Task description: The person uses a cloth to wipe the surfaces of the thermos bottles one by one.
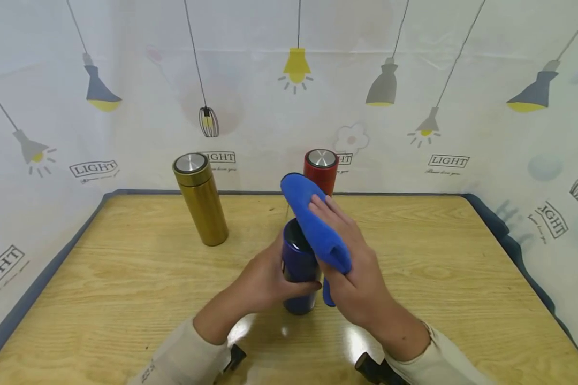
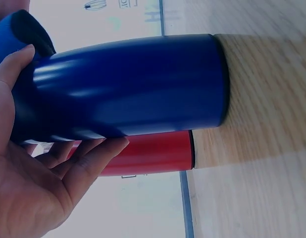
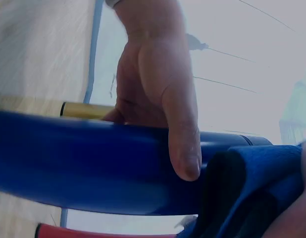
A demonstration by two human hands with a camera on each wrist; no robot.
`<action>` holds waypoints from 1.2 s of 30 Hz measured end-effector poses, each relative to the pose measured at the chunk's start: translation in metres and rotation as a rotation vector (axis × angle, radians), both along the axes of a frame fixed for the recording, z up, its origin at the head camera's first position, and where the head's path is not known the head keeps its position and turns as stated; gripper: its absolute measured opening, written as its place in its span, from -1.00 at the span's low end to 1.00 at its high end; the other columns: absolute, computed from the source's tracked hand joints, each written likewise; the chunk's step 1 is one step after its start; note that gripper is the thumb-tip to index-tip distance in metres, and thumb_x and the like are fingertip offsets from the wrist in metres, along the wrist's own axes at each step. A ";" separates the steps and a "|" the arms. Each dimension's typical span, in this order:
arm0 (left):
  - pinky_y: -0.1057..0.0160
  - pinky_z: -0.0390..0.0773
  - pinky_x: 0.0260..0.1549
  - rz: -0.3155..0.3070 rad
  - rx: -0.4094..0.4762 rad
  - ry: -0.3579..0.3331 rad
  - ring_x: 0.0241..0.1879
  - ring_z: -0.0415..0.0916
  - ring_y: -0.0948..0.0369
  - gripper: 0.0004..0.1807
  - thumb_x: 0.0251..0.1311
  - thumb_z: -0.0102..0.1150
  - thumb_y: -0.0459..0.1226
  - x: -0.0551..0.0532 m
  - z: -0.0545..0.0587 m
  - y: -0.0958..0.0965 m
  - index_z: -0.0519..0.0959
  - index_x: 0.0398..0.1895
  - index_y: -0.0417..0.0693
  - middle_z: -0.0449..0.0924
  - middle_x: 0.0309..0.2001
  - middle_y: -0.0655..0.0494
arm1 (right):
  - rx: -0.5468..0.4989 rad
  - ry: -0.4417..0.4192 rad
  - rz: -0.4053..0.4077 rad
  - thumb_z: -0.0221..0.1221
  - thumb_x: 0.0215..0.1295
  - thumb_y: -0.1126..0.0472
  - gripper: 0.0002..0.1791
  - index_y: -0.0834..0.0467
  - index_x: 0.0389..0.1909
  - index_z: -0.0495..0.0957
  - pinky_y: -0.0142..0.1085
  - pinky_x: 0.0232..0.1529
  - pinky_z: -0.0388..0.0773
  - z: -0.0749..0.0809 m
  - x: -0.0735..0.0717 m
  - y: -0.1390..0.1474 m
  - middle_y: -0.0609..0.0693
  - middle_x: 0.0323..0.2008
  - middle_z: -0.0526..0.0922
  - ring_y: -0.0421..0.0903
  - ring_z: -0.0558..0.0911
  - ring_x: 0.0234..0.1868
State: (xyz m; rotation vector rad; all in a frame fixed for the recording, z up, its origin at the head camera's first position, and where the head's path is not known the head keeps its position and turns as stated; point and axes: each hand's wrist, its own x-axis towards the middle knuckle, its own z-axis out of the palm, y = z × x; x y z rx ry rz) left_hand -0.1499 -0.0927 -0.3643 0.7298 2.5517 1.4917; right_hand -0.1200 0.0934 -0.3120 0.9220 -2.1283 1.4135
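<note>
In the head view, the left hand curls round the blue bottle, thumb across its near side, while the right hand holds a folded blue cloth between thumb and fairly straight fingers, against the bottle's upper right side. The gold bottle and the red bottle stand farther back on the table. The step in hand looks like wiping the blue bottle, apparently near its top.

In the left wrist view, the left hand's fingers and thumb lie on opposite sides of the blue bottle, leaving its lower body bare. Whether the base touches the table or sits just above it, I cannot tell.

In the right wrist view, the cloth's folds lie over the bottle's upper end, just beside the left thumb; the right hand is mostly out of frame. The next move seems to call for a steady left grip and light cloth pressure along the side.
</note>
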 end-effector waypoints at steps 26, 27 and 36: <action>0.02 0.46 0.29 0.020 -0.039 -0.014 0.33 0.41 0.24 0.17 0.00 0.53 0.03 0.000 -0.001 -0.001 -0.08 0.57 0.35 0.31 0.44 0.25 | 0.483 0.274 0.087 0.04 0.05 0.32 -0.26 0.08 0.38 0.42 0.10 0.55 0.04 0.022 -0.015 0.019 -0.03 0.40 0.46 0.05 0.23 0.53; 0.01 0.46 0.29 0.024 -0.039 -0.016 0.33 0.41 0.22 0.17 0.00 0.53 0.02 0.000 -0.001 -0.001 -0.07 0.57 0.34 0.32 0.44 0.24 | 0.494 0.265 0.079 0.04 0.06 0.32 -0.26 0.08 0.39 0.40 0.10 0.55 0.04 0.023 -0.016 0.018 -0.04 0.40 0.45 0.04 0.23 0.54; -0.01 0.44 0.31 0.017 -0.031 -0.006 0.34 0.42 0.22 0.22 -0.04 0.55 0.06 0.000 0.000 0.001 -0.18 0.52 0.62 0.36 0.41 0.32 | 0.446 0.241 -0.015 0.04 0.10 0.36 -0.31 0.09 0.37 0.44 0.13 0.49 0.15 0.015 -0.014 0.028 -0.03 0.39 0.46 0.04 0.31 0.49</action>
